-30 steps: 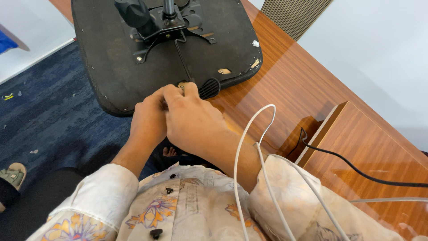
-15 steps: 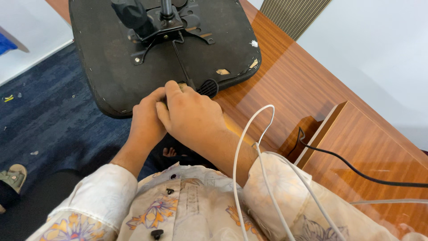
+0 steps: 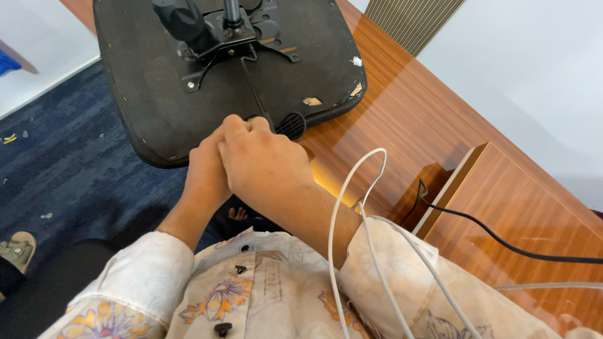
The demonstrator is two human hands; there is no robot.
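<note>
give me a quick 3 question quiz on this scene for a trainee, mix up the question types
1. True or false: the chair seat lies upside down, with its metal bracket facing up.
2. Multiple choice: where are the left hand and the right hand? A) apart, one on each side of the seat. B) pressed together at the near edge of the seat, beside the ribbed black knob. C) resting on the blue carpet.
3. Fill in: the black cable runs across the wooden ____.

Key
1. True.
2. B.
3. Desk. What the fingers grip is hidden, so whether either hand holds anything cannot be told.
</note>
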